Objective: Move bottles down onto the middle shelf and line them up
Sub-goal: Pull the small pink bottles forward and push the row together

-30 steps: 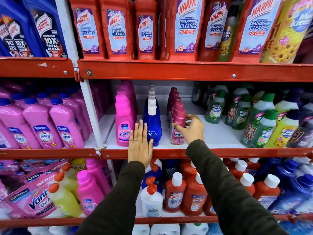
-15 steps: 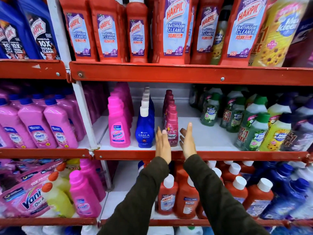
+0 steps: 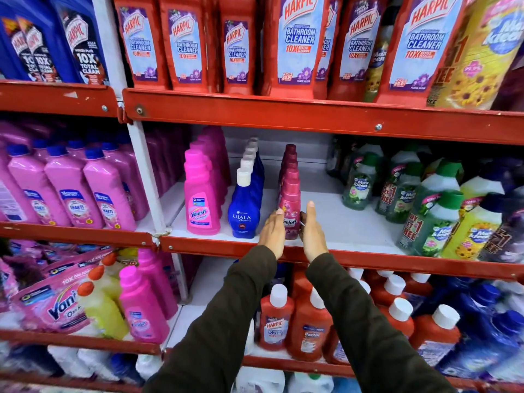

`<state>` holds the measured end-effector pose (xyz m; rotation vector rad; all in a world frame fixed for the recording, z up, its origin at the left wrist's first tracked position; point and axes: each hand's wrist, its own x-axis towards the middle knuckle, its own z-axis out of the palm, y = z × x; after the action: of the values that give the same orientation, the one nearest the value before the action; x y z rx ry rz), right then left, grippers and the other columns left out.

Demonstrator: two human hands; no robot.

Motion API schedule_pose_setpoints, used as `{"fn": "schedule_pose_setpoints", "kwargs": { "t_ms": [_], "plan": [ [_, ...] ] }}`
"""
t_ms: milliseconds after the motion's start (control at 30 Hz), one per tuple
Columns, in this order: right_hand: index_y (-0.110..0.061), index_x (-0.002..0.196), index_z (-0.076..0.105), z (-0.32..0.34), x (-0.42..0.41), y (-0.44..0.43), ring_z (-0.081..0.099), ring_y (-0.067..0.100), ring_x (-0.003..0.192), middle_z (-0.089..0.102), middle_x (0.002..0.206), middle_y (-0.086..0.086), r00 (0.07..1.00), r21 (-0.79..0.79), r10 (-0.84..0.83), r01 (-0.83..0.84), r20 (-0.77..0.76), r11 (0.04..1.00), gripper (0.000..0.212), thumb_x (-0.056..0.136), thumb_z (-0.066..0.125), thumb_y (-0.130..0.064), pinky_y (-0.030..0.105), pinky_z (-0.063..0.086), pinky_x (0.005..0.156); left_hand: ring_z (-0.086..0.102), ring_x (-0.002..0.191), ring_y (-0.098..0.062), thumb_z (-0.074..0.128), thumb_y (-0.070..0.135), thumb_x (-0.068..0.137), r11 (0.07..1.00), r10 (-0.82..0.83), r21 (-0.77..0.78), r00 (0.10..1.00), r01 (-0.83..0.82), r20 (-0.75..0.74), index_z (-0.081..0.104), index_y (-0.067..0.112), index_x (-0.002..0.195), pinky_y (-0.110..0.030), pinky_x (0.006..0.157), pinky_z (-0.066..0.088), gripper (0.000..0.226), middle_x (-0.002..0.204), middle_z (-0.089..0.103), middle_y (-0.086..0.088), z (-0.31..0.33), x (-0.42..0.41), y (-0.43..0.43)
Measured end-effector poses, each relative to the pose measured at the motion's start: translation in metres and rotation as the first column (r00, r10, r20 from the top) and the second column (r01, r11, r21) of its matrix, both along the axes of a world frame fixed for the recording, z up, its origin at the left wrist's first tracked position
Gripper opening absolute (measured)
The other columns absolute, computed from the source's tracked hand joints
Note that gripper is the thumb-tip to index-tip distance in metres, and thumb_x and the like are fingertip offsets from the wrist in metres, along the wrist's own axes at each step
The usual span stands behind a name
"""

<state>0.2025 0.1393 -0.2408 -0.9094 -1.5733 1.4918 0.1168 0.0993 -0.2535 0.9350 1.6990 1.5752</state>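
left hand (image 3: 272, 236) off blue Ujala bottle (image 3: 244, 214), both hands now flat, flanking front Comfort bottle (image 3: 290, 215), right hand (image 3: 312, 236) uncurled

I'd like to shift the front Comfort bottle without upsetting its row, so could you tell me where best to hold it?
Grip the front Comfort bottle by its wide lower body, one palm on each side, coming from the shelf's open front. It stands upright with narrow shoulders and cap, other bottles close behind. The left hand and right hand already flank it, fingers straight.
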Motion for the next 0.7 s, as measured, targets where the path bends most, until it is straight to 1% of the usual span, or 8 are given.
{"fn": "schedule_pose_setpoints", "kwargs": {
  "t_ms": [67,133,200,300,367,467,567,700],
  "plan": [
    [-0.024,0.142,0.046,-0.001,0.000,-0.006,0.055,-0.012,0.091,0.051,0.120,-0.008,0.995,0.034,-0.084,0.086,-0.060,0.996,0.062,0.098,0.022,-0.062,0.001,0.037,0.084,0.037,0.148,-0.022,0.024,0.048,0.107,0.998,0.027,0.057,0.999,-0.024,-0.040,0.032,0.020,0.157,-0.046,0.125,0.027,0.058,0.162,0.037,-0.008,-0.004,0.002,-0.007],
    [-0.026,0.136,0.050,-0.003,0.003,-0.019,0.051,-0.011,0.102,0.047,0.122,-0.010,0.958,0.163,-0.246,0.269,-0.145,0.949,0.052,0.100,0.026,-0.055,-0.001,0.035,0.082,0.036,0.148,-0.018,0.028,0.045,0.107,0.962,0.139,0.247,0.987,-0.117,-0.074,0.034,0.023,0.156,-0.041,0.124,0.029,0.053,0.162,0.036,0.001,-0.011,0.006,-0.022],
    [-0.024,0.126,0.057,-0.010,-0.002,-0.033,0.051,-0.009,0.108,0.053,0.120,-0.003,0.920,0.271,-0.296,0.363,-0.258,0.892,0.047,0.099,0.029,-0.051,0.002,0.041,0.087,0.044,0.142,-0.013,0.030,0.040,0.105,0.857,0.326,0.446,0.942,-0.257,-0.084,0.044,0.022,0.149,-0.032,0.118,0.036,0.049,0.152,0.045,0.012,-0.019,0.006,-0.042],
    [-0.034,0.123,0.058,-0.013,-0.024,-0.057,0.056,-0.007,0.110,0.058,0.126,-0.005,0.955,0.195,-0.116,0.172,-0.272,0.966,0.038,0.101,0.030,-0.049,0.005,0.047,0.082,0.038,0.135,0.011,0.029,0.027,0.105,0.740,0.516,0.540,0.853,-0.402,-0.071,0.046,0.012,0.146,-0.008,0.110,0.031,0.047,0.147,0.043,0.005,-0.022,-0.009,-0.055],
    [-0.033,0.135,0.051,-0.010,-0.044,-0.065,0.052,-0.009,0.115,0.052,0.137,-0.013,0.964,0.070,0.010,0.009,-0.264,0.997,0.042,0.103,0.029,-0.048,0.004,0.047,0.077,0.032,0.139,0.009,0.027,0.031,0.105,0.756,0.501,0.491,0.865,-0.433,-0.008,0.038,0.013,0.152,-0.005,0.110,0.027,0.051,0.154,0.035,0.003,-0.016,-0.024,-0.059],
    [-0.027,0.142,0.042,-0.005,-0.069,-0.064,0.053,-0.018,0.099,0.054,0.122,-0.019,0.956,-0.062,0.037,-0.057,-0.292,0.996,0.044,0.104,0.031,-0.044,-0.002,0.046,0.069,0.021,0.151,-0.007,0.023,0.039,0.109,0.855,0.377,0.347,0.921,-0.386,0.095,0.023,0.019,0.159,-0.025,0.123,0.020,0.054,0.166,0.022,0.003,-0.011,-0.047,-0.057],
    [-0.024,0.132,0.049,-0.002,-0.081,-0.060,0.061,-0.011,0.088,0.062,0.111,-0.011,0.955,-0.155,0.053,-0.102,-0.291,0.983,0.039,0.104,0.030,-0.043,0.002,0.050,0.062,0.034,0.149,-0.018,0.021,0.047,0.108,0.934,0.218,0.221,0.939,-0.279,0.265,0.028,0.015,0.159,-0.041,0.126,0.027,0.060,0.163,0.034,-0.007,-0.005,-0.068,-0.052],
    [-0.017,0.137,0.051,-0.008,-0.086,-0.059,0.065,-0.012,0.087,0.066,0.107,-0.014,0.966,-0.152,0.028,-0.069,-0.256,0.986,0.048,0.103,0.030,-0.044,0.004,0.051,0.064,0.046,0.141,-0.023,0.021,0.051,0.107,0.964,0.150,0.168,0.942,-0.207,0.300,0.034,0.013,0.156,-0.045,0.122,0.035,0.063,0.155,0.046,-0.011,-0.003,-0.078,-0.051]
  ]
}}
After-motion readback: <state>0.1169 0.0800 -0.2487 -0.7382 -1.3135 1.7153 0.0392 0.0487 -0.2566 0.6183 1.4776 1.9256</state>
